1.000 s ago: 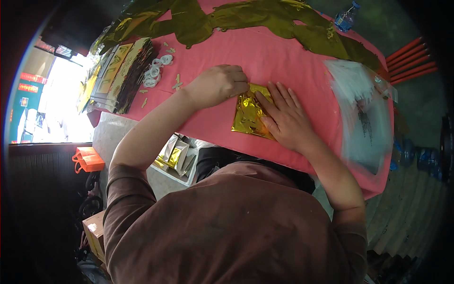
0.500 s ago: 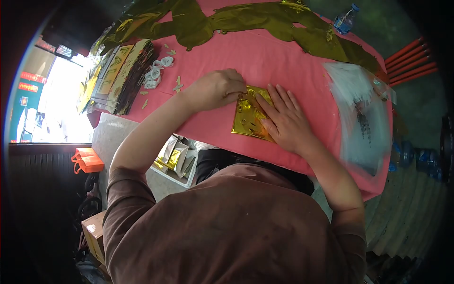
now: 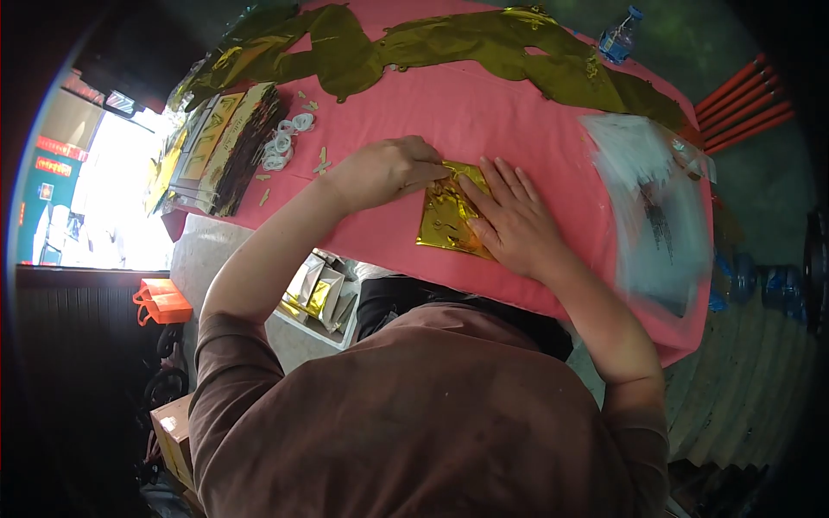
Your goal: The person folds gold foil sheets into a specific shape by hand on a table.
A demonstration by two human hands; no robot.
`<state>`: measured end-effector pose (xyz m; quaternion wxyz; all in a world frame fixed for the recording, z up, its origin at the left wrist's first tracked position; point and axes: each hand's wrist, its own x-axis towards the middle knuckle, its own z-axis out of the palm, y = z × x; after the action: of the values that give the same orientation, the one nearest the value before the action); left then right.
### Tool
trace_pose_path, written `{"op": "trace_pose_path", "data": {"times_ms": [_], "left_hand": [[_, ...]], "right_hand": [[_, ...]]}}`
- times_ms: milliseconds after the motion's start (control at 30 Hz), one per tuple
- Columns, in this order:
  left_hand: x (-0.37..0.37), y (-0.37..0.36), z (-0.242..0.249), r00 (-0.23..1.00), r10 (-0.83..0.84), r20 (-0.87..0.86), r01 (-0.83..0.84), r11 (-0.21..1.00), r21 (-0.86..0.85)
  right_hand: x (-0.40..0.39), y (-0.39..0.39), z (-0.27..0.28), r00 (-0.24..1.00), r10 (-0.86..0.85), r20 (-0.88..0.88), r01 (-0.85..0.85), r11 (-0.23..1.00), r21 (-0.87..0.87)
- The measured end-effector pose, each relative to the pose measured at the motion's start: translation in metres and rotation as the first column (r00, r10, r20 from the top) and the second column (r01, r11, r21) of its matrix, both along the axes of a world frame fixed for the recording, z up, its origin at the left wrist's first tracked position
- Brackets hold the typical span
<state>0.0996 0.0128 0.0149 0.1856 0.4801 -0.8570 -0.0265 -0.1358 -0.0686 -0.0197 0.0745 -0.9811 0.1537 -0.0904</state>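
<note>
A folded square of shiny gold foil [image 3: 442,222] lies on the pink tablecloth [image 3: 484,112] in front of me. My right hand [image 3: 512,218] presses flat on its right half, fingers spread and pointing up-left. My left hand [image 3: 386,168] is curled at the foil's top-left edge, fingertips pinching or pressing that edge. Both forearms reach in from my brown-sleeved shoulders at the bottom.
A long strip of crumpled gold foil [image 3: 484,43] runs across the table's far side. A stack of packaged gold sheets [image 3: 216,147] and white rings [image 3: 285,138] lie at the left. Clear plastic bags [image 3: 656,207] sit at the right, a water bottle [image 3: 618,37] far right.
My left hand slid a little right along the foil's top edge, and the fold there has been pressed flatter. The right hand stayed flat on the foil.
</note>
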Motion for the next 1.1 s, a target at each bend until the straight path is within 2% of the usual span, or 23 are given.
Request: {"op": "trace_pose_path", "data": {"times_ms": [100,167,300,367,467,600,700,767,867,1100], "left_hand": [[-0.001,-0.001,-0.003,0.998,-0.017,0.052,0.021,0.997,-0.071],[-0.002,0.000,-0.001,0.989,0.001,0.151,0.015,0.995,-0.103],[-0.004,-0.001,-0.004,0.980,0.000,0.201,0.033,0.987,-0.159],[-0.006,0.000,-0.005,0.970,0.020,0.242,0.042,0.967,-0.252],[-0.007,0.004,-0.006,0.966,0.014,0.257,0.055,0.965,-0.258],[-0.003,0.008,-0.010,0.957,0.017,0.291,0.054,0.971,-0.234],[-0.001,0.013,-0.012,0.969,0.025,0.244,0.014,0.988,-0.156],[0.000,0.017,-0.014,0.993,0.041,0.114,-0.037,0.999,-0.037],[0.002,0.021,-0.010,0.999,0.036,0.035,-0.036,0.999,0.022],[0.004,0.029,-0.008,0.988,0.055,0.145,-0.063,0.997,0.046]], "right_hand": [[0.000,0.000,0.001,1.000,-0.005,0.000,0.005,1.000,-0.005],[-0.001,0.001,0.001,1.000,-0.008,0.002,0.008,1.000,-0.007],[-0.001,0.000,-0.001,1.000,-0.006,0.026,0.006,1.000,-0.011],[-0.001,0.001,-0.001,0.999,-0.013,0.029,0.013,1.000,-0.002],[-0.001,0.000,-0.004,0.999,-0.014,0.047,0.014,1.000,0.005],[0.000,0.000,-0.007,0.998,-0.027,0.060,0.027,1.000,0.006],[-0.001,0.000,-0.007,0.997,-0.027,0.069,0.027,1.000,0.009],[-0.001,0.000,-0.005,0.998,-0.020,0.061,0.020,1.000,0.013],[-0.001,0.001,-0.003,0.999,-0.015,0.052,0.015,1.000,0.003],[-0.001,-0.003,0.000,1.000,0.017,-0.007,-0.017,1.000,-0.004]]}}
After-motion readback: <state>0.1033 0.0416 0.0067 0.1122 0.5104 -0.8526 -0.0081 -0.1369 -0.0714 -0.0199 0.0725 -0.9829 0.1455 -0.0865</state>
